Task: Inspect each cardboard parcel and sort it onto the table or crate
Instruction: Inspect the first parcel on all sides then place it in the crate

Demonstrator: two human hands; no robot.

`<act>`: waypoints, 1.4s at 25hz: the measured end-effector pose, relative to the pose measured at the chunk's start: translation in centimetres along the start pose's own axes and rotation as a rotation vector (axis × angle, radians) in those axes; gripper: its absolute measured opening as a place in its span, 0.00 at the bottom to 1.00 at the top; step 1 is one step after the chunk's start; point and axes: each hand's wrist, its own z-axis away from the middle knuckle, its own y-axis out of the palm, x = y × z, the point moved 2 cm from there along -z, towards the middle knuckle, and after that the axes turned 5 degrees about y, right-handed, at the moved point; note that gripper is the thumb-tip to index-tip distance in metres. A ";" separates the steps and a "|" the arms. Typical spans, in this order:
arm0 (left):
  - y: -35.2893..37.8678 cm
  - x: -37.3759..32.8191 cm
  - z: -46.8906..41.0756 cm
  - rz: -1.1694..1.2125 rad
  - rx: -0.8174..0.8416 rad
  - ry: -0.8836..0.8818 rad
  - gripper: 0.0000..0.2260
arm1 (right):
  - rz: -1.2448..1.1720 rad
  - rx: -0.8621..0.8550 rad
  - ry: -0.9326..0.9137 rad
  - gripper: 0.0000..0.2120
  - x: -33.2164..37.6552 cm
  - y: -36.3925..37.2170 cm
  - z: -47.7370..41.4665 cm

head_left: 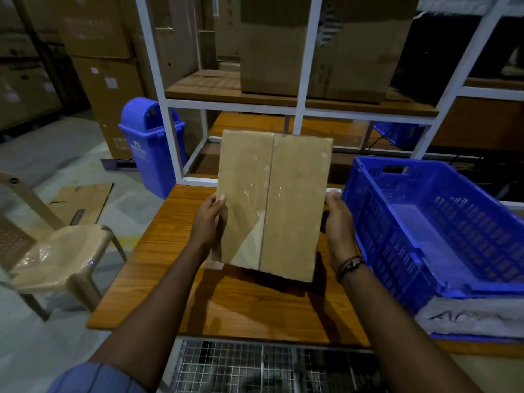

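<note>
Left hand (208, 219) grips the parcel's left side, thumb curled onto the front face (I cannot see the fingers behind it). Between the hands, the cardboard parcel (283, 199) is held clear of the wood over the middle of the bench (241, 307). Its broad taped face is turned up toward my camera, and its long axis runs from the near edge toward the far edge. Right hand (338, 225) clasps the parcel's right side, closed round that edge. Just beside that hand, at the bench's right edge, sits the blue crate (397, 245). I judge the right hand the nearer one for a drop into it, and for the other choice the bench lies directly below.
</note>
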 end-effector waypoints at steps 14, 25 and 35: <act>0.1 2.9 -1.1 0.074 -0.184 -0.392 0.19 | 0.469 0.127 -0.323 0.48 -5.5 1.7 6.3; 0.9 4.9 1.1 0.462 -0.230 -0.576 0.24 | 0.893 0.194 -0.877 0.42 -3.0 3.0 7.3; 3.7 -3.2 3.6 0.329 -0.129 -0.226 0.19 | 0.383 0.100 -0.513 0.44 -1.3 -2.4 0.8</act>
